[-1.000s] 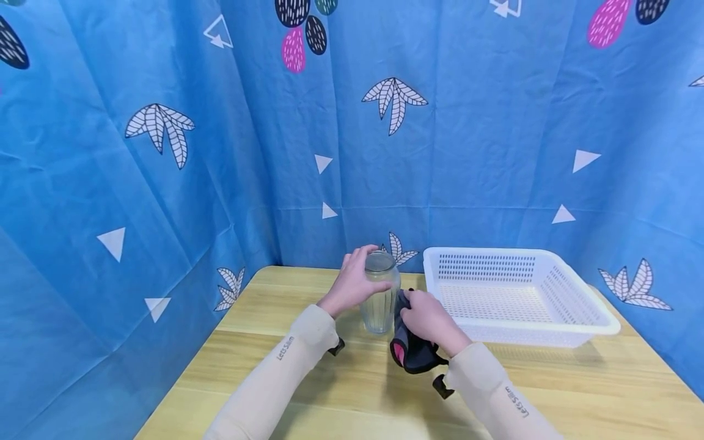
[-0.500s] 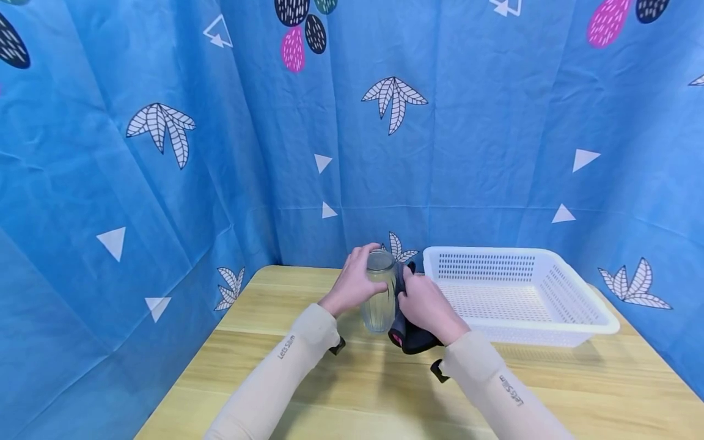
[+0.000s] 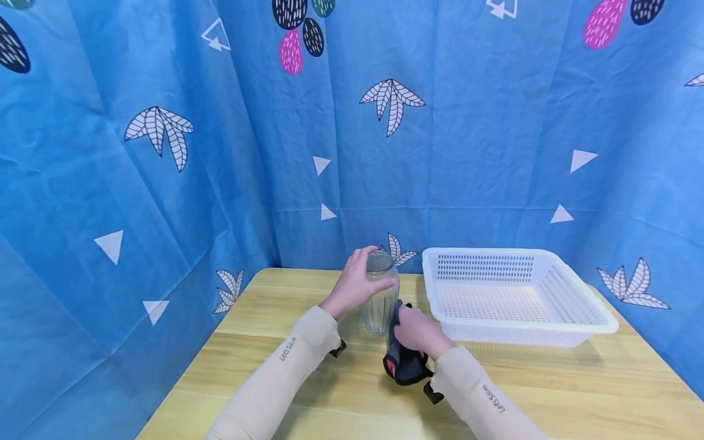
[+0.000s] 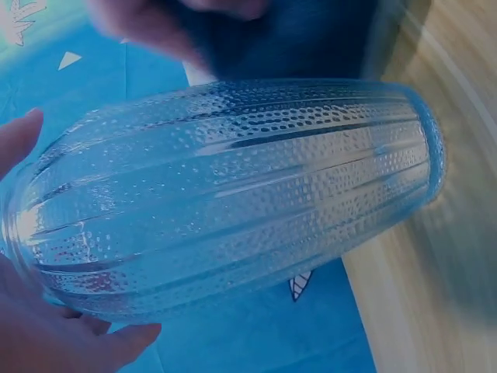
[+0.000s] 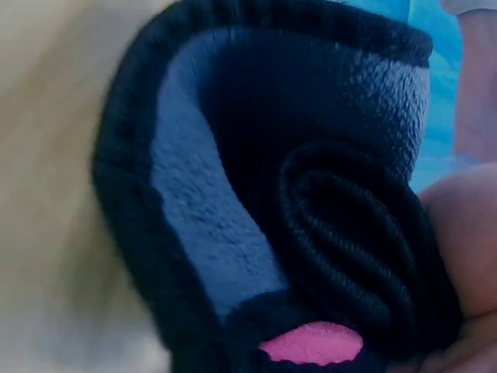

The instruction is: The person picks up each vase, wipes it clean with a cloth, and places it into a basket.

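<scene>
Toward six o'clock the right hand (image 3: 416,331) and the dark fabric piece (image 3: 409,368) have been drawn since half a second ago, while the glass jar (image 3: 378,313) has been kept in place. Around the jar's neck, from about ten o'clock, the left hand (image 3: 352,286) is curled; the fabric is gripped in the right hand, at about four o'clock from the jar. Whether the glass is being touched by the fabric cannot be told. By judgement, the work is under way: the jar is steadied upright and the fabric taken up, but how much is finished or left is not shown. The jar is borne by a wood-grain table (image 3: 258,305). At three o'clock a white slotted basket (image 3: 522,326) is set; at twelve, a blue patterned curtain (image 3: 352,153) is hung, carried round to nine.
</scene>
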`<act>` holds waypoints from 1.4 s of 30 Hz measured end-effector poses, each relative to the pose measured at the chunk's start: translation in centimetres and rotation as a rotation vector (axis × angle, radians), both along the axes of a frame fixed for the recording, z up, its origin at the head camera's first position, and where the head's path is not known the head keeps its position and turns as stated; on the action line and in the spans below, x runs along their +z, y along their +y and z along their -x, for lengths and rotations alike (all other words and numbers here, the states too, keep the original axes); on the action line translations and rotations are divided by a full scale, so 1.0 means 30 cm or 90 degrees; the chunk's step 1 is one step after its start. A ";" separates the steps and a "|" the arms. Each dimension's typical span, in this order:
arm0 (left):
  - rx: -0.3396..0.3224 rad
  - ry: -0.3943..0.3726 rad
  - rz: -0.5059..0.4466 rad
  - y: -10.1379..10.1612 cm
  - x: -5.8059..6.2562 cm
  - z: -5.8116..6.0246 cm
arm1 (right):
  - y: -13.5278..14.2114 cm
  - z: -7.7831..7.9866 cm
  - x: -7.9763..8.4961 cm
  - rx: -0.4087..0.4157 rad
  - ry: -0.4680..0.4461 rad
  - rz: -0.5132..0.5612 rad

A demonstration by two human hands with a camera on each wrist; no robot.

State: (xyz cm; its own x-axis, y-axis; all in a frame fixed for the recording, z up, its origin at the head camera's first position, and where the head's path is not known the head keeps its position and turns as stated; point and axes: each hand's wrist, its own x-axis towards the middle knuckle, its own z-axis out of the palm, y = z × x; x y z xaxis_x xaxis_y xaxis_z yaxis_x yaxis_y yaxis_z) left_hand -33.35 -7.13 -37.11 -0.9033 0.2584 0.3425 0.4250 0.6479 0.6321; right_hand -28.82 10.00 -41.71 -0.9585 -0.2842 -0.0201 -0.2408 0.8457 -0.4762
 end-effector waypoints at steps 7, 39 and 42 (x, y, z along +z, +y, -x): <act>0.024 0.012 0.009 -0.001 0.003 0.003 | 0.026 -0.019 0.021 -0.006 0.010 0.052; 0.011 -0.004 -0.025 0.015 0.003 -0.001 | 0.019 -0.014 0.042 -0.040 0.075 0.070; 0.018 -0.014 -0.040 0.014 -0.009 -0.007 | 0.016 -0.009 -0.014 -0.016 0.038 0.052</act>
